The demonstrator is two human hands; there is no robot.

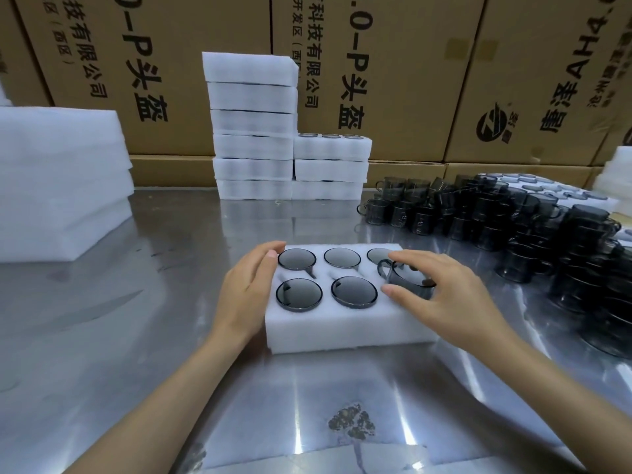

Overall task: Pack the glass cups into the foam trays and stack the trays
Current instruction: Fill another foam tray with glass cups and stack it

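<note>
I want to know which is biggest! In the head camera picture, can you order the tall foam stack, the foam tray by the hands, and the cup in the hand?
1. tall foam stack
2. foam tray, though it sits nearer
3. glass cup

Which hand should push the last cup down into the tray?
The right hand. It already holds the last glass cup over the near right pocket of the foam tray. The left hand rests on the tray's left edge, steadying it.
</note>
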